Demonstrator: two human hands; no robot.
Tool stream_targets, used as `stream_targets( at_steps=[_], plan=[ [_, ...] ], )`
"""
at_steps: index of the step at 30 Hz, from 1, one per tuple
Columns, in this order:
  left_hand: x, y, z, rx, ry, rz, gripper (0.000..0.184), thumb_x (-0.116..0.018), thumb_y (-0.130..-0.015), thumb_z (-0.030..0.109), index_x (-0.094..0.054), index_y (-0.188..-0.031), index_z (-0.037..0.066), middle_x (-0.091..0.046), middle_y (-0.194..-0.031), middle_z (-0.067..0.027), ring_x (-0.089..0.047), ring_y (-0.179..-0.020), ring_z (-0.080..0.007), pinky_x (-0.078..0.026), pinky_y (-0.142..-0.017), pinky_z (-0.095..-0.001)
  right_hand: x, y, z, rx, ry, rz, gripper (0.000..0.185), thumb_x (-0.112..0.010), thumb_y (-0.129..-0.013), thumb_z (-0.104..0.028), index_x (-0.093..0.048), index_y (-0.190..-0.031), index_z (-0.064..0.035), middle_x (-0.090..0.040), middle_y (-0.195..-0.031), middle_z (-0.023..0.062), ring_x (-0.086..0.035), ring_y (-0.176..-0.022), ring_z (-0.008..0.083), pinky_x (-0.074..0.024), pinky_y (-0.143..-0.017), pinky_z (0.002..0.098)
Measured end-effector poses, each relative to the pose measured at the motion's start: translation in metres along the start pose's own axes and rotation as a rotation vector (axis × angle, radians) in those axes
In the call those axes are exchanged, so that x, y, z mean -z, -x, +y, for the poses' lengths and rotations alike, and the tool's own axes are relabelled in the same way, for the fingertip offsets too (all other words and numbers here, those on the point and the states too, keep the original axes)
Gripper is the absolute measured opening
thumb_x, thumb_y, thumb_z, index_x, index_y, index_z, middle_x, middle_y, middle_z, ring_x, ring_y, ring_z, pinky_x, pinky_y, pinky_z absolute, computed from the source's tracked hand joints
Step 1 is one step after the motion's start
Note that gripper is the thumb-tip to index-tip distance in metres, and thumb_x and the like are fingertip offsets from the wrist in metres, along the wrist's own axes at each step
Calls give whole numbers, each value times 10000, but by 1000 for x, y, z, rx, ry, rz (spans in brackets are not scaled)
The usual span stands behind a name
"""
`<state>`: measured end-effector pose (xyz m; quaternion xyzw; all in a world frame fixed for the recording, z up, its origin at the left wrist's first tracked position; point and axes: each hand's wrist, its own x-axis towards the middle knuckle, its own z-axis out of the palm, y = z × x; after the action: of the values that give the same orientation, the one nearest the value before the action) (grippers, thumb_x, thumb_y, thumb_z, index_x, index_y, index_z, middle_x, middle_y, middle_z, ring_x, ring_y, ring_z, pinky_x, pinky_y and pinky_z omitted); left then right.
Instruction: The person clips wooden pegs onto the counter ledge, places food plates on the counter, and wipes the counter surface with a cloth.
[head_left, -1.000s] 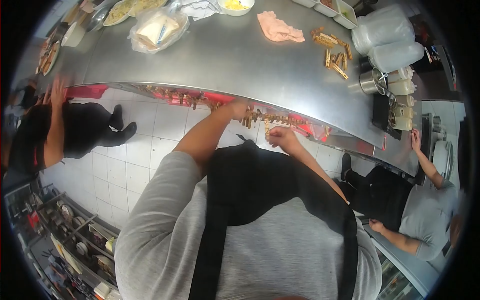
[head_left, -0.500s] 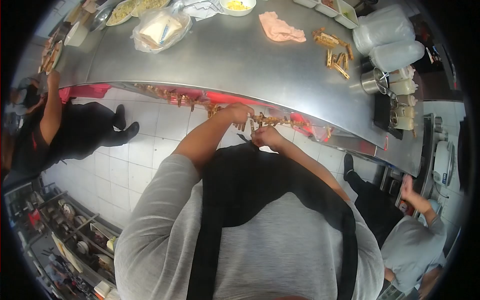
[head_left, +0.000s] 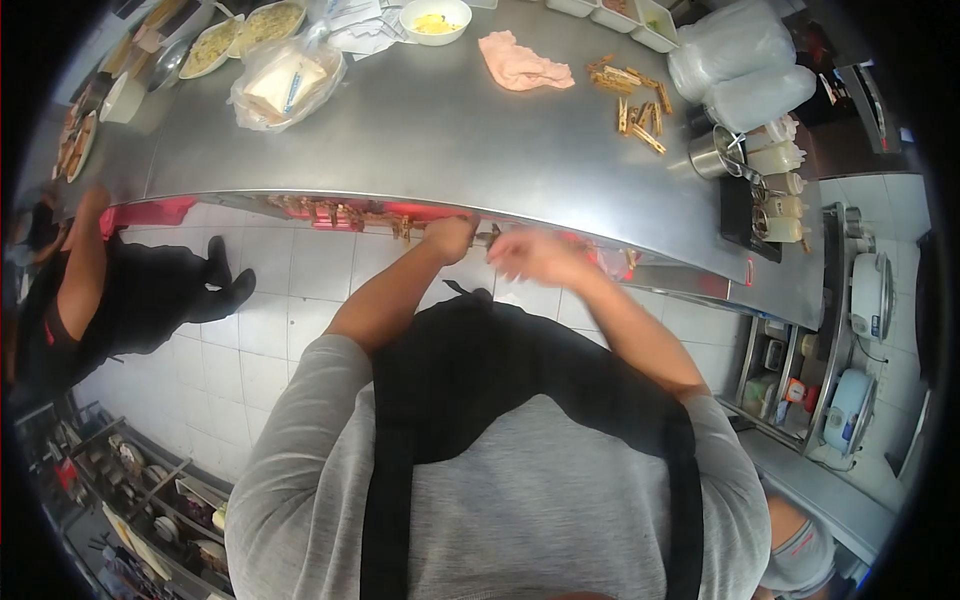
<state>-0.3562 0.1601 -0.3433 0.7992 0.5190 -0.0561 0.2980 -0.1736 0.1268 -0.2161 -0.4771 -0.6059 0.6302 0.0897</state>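
Along the front edge of the steel counter (head_left: pixel 350 150) hangs a row of wooden clothespins (head_left: pixel 345 213). My left hand (head_left: pixel 452 240) is closed around part of this row, and its fingers hide what lies inside the grip. A dark, small piece of the row shows just right of its fingertips. Close by on the right, my right hand (head_left: pixel 540 256) is smeared by motion, so its fingers and anything in them cannot be made out. More clothespins (head_left: pixel 635 105) lie in a loose pile on the counter, right of a pink cloth (head_left: pixel 522 62).
A bagged white package (head_left: pixel 290 85), a white bowl (head_left: pixel 436 20) and squeeze bottles (head_left: pixel 785 205) stand on the counter. Red crates (head_left: pixel 150 212) show beneath it. A co-worker's dark-clothed legs (head_left: pixel 160 285) are at left; another person's shoulder (head_left: pixel 800 555) is at lower right.
My right hand has drawn slightly away from the row and is blurred; the clothespin seen in it before no longer shows. The view has shifted right, and the co-worker at right has moved back.
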Motion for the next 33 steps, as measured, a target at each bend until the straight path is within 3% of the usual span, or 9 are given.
stream_targets(
  at_steps=[2, 5, 7, 14, 17, 21, 25, 29, 33],
  plan=[
    [2, 1, 6, -22, -119, 56, 277, -466, -794, 81, -507, -1067, 60, -630, -940, -153, -614, -892, -314, -490, -724, -432, 53, 15, -8, 75, -32, 327, 116, -557, -835, -95, -640, -907, -56, -635, -759, 19, -593, -647, 92, -486, -562, 248],
    [2, -8, -3, -47, -159, -14, 290, -464, -796, 78, -549, -1073, 67, -622, -978, -167, -606, -924, -309, -488, -766, -422, 155, 14, 29, 122, 521, 1057, 154, -591, -800, -158, -649, -913, -72, -652, -853, 125, -621, -734, 267, -484, -677, 342],
    [3, -13, -6, -60, -140, -28, 298, -481, -805, 121, -564, -1088, 74, -622, -978, -172, -597, -945, -309, -477, -794, -422, 201, 22, 49, 157, 785, 1229, 161, -615, -758, -126, -648, -908, -80, -636, -911, 119, -588, -791, 298, -467, -735, 370],
    [12, -12, 4, -50, -83, -54, 306, -546, -806, 224, -605, -1086, 116, -619, -1042, -144, -588, -980, -303, -465, -832, -416, 215, 17, 44, 134, 1120, 1104, 358, -631, -706, -48, -586, -1057, -100, -604, -895, 137, -549, -841, 330, -449, -773, 391],
    [6, -24, 17, -75, -190, -46, 381, -583, -799, 272, -564, -1141, 106, -608, -1074, -144, -570, -1023, -296, -449, -861, -426, 205, 32, 22, 37, 848, 1133, 405, -627, -723, -37, -558, -1116, -105, -604, -843, 117, -587, -768, 262, -479, -705, 342],
    [10, -40, 62, -122, -65, -237, 500, -567, -816, 341, -480, -1230, 73, -503, -1238, -170, -484, -1140, -318, -390, -947, -408, 184, 69, 29, 264, -41, 1036, 318, -620, -803, -67, -563, -1116, -56, -585, -789, 33, -569, -702, 91, -463, -630, 237],
    [-29, -79, 97, -211, 9, -311, 470, -544, -834, 336, -486, -1231, 91, -519, -1218, -172, -498, -1123, -318, -396, -940, -403, 127, 124, 32, 130, -427, 961, 192, -585, -815, -60, -593, -979, 39, -606, -828, 48, -564, -706, 114, -466, -672, 254],
    [-20, -81, 138, -243, 169, -322, 432, -529, -844, 327, -508, -1218, 110, -552, -1167, -175, -515, -1100, -314, -403, -924, -408, 67, 176, 65, 22, -823, 526, 173, -559, -742, 49, -600, -910, 32, -623, -838, 107, -597, -709, 175, -488, -682, 288],
    [-15, -84, 163, -238, 226, -295, 359, -519, -857, 314, -554, -1139, 95, -604, -1051, -157, -565, -992, -271, -431, -868, -390, 41, 206, 84, -213, -492, 85, 253, -581, -731, 55, -607, -981, 24, -630, -866, 72, -601, -780, 146, -497, -733, 286]
  ],
)
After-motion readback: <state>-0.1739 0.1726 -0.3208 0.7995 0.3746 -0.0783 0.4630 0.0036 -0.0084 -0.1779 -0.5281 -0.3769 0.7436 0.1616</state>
